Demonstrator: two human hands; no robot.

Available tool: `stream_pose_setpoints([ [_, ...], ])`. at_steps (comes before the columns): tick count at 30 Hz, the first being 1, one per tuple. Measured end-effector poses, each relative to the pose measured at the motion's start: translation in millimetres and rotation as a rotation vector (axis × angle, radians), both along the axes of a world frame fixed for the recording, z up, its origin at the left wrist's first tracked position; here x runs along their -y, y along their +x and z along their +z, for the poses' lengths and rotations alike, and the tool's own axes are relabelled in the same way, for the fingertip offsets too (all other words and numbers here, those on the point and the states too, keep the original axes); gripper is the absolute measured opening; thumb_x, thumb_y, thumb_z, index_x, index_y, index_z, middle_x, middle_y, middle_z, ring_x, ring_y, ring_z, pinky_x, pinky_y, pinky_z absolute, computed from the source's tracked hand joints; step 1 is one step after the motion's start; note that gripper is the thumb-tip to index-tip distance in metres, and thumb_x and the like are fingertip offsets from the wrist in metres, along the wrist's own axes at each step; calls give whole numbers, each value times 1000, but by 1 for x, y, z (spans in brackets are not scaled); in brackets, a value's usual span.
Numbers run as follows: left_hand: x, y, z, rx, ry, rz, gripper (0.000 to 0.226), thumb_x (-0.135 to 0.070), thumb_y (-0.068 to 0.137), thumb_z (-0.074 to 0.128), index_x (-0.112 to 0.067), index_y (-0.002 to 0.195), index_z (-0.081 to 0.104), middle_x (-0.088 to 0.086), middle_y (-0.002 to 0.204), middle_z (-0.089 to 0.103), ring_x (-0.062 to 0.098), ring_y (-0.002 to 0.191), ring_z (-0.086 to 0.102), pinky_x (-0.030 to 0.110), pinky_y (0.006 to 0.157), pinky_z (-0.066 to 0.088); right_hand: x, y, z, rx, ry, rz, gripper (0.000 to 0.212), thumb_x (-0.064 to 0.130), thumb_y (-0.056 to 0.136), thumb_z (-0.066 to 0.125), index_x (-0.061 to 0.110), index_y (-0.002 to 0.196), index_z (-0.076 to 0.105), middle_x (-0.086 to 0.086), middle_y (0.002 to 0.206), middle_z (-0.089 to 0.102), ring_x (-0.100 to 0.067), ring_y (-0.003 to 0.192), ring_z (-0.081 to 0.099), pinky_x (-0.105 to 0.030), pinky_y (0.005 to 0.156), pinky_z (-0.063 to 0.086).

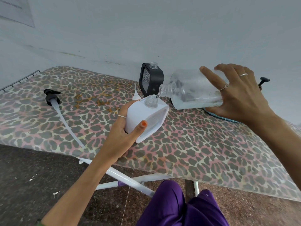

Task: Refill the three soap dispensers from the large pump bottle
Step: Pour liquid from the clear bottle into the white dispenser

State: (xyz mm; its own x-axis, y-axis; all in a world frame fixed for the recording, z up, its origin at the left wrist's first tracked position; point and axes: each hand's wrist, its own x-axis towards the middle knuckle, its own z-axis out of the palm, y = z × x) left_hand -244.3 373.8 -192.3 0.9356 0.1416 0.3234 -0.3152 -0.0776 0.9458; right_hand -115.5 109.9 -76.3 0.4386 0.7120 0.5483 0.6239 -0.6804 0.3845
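My left hand [125,132] grips a white soap dispenser [145,118] with an open clear neck, tilted above the leopard-print board [195,152]. My right hand [236,93] holds the large clear bottle [192,92] on its side, pale liquid pooled along its lower wall. Its open mouth touches the white dispenser's neck and a thin trickle runs in. A black dispenser [150,79] with an open neck stands behind, by the wall. The large bottle's black pump [51,97] with its long white tube lies on the board at the left.
A small white pump top [136,95] stands behind the white dispenser. A black pump head [263,80] shows behind my right hand. A blue edge [216,115] lies under the large bottle. The board's white legs [130,178] cross over a dark speckled floor.
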Motion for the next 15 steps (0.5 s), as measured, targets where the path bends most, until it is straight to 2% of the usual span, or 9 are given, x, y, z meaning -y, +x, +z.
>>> stream_pose_setpoints([
  [5, 0, 0, 2, 1, 1, 2, 55, -77, 69, 61, -68, 118, 40, -32, 117, 56, 0, 113, 56, 17, 81, 51, 0, -1, 0, -1, 9, 7, 89, 41, 69, 77, 19, 144, 35, -28, 122, 53, -47, 108, 51, -60, 89, 38],
  [9, 0, 0, 0, -5, 9, 11, 56, -77, 69, 60, -67, 120, 39, -31, 118, 56, 1, 113, 56, 16, 83, 50, 0, 0, 1, -7, 15, -4, 95, 36, 64, 83, 19, 144, 35, -28, 123, 52, -48, 109, 51, -59, 91, 38],
  [15, -1, 1, -2, -3, 1, 5, 58, -76, 70, 61, -64, 123, 40, -27, 122, 56, 4, 117, 55, 22, 88, 51, 1, 1, 4, -8, 13, -4, 95, 33, 64, 83, 19, 144, 34, -28, 124, 51, -49, 110, 50, -60, 91, 37],
])
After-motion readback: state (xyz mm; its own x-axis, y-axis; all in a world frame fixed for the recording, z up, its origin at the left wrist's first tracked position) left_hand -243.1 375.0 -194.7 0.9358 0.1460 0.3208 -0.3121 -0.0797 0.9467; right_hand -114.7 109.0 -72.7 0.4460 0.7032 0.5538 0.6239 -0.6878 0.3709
